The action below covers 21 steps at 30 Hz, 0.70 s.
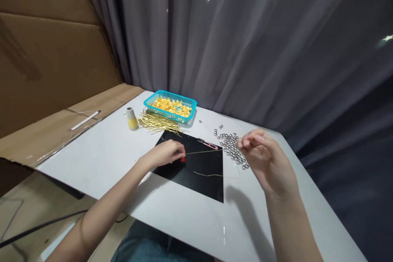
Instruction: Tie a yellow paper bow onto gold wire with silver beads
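Heads up on that thin gold wire [204, 152]: your left hand [164, 153] has it, left fingertips [179, 148] pinched tight together right by a tiny red bit [183, 159], and the wire runs out flat over the black mat [196, 172]. It looks super light and springy, so it'll kink if you're rough with it. I'd hold it close to the end, not halfway along. A second piece of gold wire [208, 175] is lying loose on the mat.

Your right hand [260, 157] is up in the air over the silver beads [231, 148], right fingertips [245, 142] bunched close, but I can't tell if there's anything between them. Those beads look smooth and round, so they're rollers: pick one at a time, or they'll skate off across the shiny white table [92, 172]. A few have already strayed from the pile.

The teal plastic basket [166, 93] is full of little folded yellow paper pieces [172, 106], probably feather-light and easy to crush. Beside it sit a bundle of gold strands [156, 123] and a small yellow-and-white pot [132, 118]. Pink-handled snips [208, 144] are lying on the mat's top edge.
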Motion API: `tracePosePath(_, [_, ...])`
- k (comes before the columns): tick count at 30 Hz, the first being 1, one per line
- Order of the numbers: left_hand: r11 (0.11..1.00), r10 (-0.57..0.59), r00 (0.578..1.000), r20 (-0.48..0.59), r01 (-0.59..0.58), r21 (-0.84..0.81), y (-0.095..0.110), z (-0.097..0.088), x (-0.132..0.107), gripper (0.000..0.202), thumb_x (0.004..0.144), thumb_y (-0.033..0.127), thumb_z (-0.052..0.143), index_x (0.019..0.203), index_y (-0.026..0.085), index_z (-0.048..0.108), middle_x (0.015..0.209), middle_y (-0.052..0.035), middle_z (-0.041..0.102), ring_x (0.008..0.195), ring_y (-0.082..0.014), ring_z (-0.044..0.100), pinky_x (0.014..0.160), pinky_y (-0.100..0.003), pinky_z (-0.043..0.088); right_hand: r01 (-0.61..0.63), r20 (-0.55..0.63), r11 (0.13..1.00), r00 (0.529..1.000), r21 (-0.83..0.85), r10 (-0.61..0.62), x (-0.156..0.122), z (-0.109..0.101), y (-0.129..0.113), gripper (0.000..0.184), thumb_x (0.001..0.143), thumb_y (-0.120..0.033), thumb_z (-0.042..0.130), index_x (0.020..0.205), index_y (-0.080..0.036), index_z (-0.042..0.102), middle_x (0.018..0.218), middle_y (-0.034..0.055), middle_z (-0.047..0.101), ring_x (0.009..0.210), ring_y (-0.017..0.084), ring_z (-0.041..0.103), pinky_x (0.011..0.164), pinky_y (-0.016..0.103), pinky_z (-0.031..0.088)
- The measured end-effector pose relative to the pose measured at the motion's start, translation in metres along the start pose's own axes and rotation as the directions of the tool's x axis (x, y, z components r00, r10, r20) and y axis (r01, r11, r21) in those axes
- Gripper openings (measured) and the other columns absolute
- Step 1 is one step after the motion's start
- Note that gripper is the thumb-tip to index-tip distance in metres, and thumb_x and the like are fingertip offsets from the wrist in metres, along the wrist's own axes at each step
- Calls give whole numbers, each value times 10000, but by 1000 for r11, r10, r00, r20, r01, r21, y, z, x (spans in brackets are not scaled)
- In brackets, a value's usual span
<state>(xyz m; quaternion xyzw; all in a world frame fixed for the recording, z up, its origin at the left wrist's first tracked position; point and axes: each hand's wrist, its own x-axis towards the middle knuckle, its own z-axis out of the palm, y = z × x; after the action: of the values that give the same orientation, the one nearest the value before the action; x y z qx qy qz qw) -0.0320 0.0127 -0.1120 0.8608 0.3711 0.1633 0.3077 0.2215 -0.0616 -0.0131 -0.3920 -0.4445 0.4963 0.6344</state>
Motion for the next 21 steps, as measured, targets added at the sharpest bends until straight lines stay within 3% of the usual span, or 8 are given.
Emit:
tracePosePath(3, [1000, -1, 1000, 25, 1, -24, -3, -3, -3, 299, 940, 329, 480, 871, 171, 724, 809, -55, 730, 471, -100, 575, 524, -224, 420, -4, -3, 1000, 1000, 4, 4, 0, -3, 1, 153, 785, -265, 658, 638, -230, 683, 650, -18, 592, 688, 132, 571, 716, 264, 479])
tracePosePath(10, [1000, -25, 999, -23, 25, 14, -18, -19, -9, 302, 948, 362, 470, 910, 179, 707, 808, -45, 717, 509, -109, 593, 525, -215, 428, 10, -53, 1000, 999, 19, -9, 1, -11, 1, 180, 763, -259, 669, 587, -224, 654, 666, -15, 583, 665, 127, 551, 683, 259, 474])
tracePosePath(15, [996, -43, 998, -53, 47, 77, -41, -33, -11, 328, 953, 397, 466, 901, 172, 700, 712, -30, 692, 499, -125, 604, 549, -227, 441, -20, -104, 1000, 994, 13, 21, 2, -18, 1, 121, 730, -289, 691, 635, -219, 663, 635, -18, 536, 658, 135, 535, 672, 254, 483])
tracePosePath(21, [983, -77, 994, -82, 90, 161, -75, -52, -13, 326, 952, 400, 493, 891, 163, 707, 762, -49, 711, 549, -126, 616, 606, -248, 469, -33, -156, 999, 987, 26, 37, 3, -24, 3, 106, 689, -282, 712, 622, -216, 664, 635, -20, 525, 652, 130, 527, 667, 244, 490])
